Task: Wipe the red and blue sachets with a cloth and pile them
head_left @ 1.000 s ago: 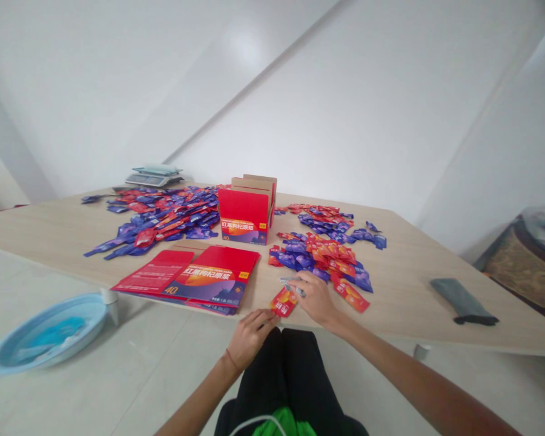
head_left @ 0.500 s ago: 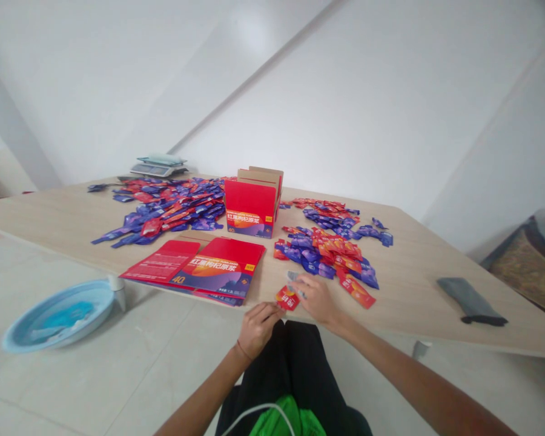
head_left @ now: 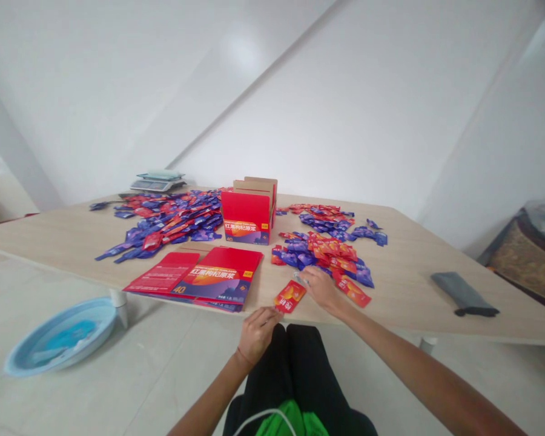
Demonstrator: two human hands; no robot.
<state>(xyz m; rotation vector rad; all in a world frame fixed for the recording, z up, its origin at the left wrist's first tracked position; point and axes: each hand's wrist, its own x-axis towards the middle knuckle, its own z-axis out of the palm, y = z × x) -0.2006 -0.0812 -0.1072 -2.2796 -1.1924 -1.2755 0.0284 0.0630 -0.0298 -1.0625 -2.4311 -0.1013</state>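
Observation:
My left hand [head_left: 257,334] is at the table's front edge, its fingers pinched on the near corner of a red sachet [head_left: 290,297] with an orange print. The sachet lies flat on the table top. My right hand [head_left: 321,289] is just beyond and to the right of it, fingers curled around a small grey-white, cloth-like piece [head_left: 301,278], mostly hidden by the fingers. Close behind my right hand lies a heap of red and purple sachets [head_left: 331,249]. One more red sachet [head_left: 352,292] lies on the heap's near side.
Flattened red and purple cartons [head_left: 218,275] are stacked left of my hands. Behind them stands an open carton [head_left: 246,219], beside a large sachet pile [head_left: 177,215] and a scale [head_left: 157,181]. A grey pouch [head_left: 464,293] lies right. A blue basin [head_left: 13,363] is below the table.
My right hand has drawn away from the red sachet toward the heap, leaving more of the sachet uncovered. My left hand keeps its pinch. The view has shifted slightly.

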